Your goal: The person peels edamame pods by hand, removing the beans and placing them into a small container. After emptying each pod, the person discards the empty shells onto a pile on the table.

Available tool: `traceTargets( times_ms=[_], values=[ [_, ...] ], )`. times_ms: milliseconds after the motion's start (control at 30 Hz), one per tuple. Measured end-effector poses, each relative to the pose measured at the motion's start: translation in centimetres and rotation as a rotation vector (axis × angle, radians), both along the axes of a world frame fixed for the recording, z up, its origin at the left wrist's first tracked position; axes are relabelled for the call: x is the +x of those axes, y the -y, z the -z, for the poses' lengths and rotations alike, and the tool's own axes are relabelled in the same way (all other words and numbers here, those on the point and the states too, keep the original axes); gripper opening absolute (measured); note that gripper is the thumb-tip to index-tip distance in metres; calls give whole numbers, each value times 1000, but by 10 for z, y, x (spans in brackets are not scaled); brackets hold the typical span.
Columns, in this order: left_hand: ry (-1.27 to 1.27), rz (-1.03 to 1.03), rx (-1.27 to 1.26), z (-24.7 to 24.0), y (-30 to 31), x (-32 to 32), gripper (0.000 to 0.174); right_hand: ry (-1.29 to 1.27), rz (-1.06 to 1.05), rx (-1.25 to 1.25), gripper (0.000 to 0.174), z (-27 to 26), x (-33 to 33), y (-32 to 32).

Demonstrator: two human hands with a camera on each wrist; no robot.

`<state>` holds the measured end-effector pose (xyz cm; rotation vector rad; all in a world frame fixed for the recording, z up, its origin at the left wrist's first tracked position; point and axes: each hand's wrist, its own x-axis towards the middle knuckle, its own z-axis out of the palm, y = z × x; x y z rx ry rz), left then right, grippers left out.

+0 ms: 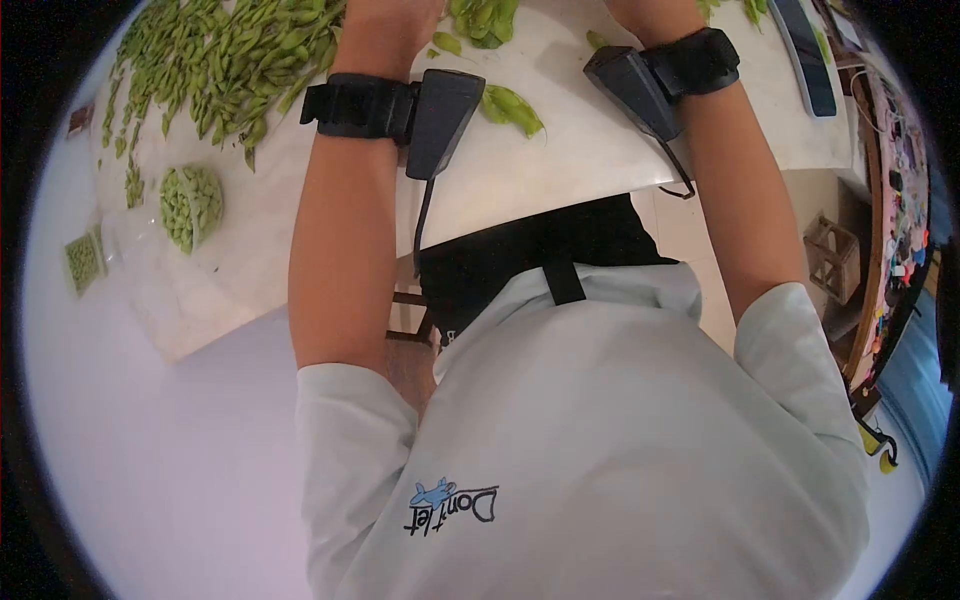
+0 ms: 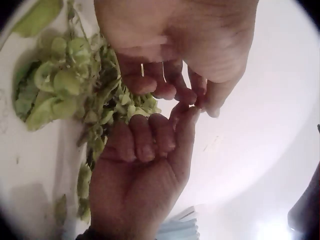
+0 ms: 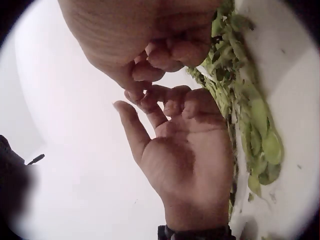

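Note:
In the left wrist view, my left hand (image 2: pixel 175 40) comes down from the top, its fingers bent loosely. My right hand (image 2: pixel 137 175) rises to meet it, last three fingers curled in, index finger and thumb reaching the left fingertips. The right wrist view shows the left hand (image 3: pixel 192 150) palm up with its thumb apart, and the right hand (image 3: pixel 145 35) above, touching its fingertips. No pod shows between them; I cannot tell whether something tiny is pinched there. Green bean pods (image 2: pixel 62 75) lie beside the hands, also pods (image 3: pixel 260 125) in the right wrist view.
A wide heap of green pods (image 1: pixel 250 65) covers the table's far left. A clear tub of shelled green beans (image 1: pixel 190 208) stands nearer, with a second small container (image 1: pixel 82 262) beyond the table's left edge. Loose leaves (image 1: pixel 510 108) lie between the forearms. A phone (image 1: pixel 808 60) rests at right.

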<state>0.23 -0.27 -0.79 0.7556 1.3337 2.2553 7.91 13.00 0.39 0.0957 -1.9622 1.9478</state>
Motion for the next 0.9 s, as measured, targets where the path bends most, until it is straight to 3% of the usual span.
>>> traceTargets(
  times_ms=[400, 567, 900],
  values=[
    [-142, -157, -55, 6, 1, -5, 17, -4, 23, 112, 19, 1, -1, 1],
    [-126, -139, -101, 2, 3, -2, 16, -8, -28, -7, 24, 8, -3, -3],
    [-102, -97, -142, 2, 2, -1, 24, 57, 74, 31, 22, 3, -2, 0]
  ],
)
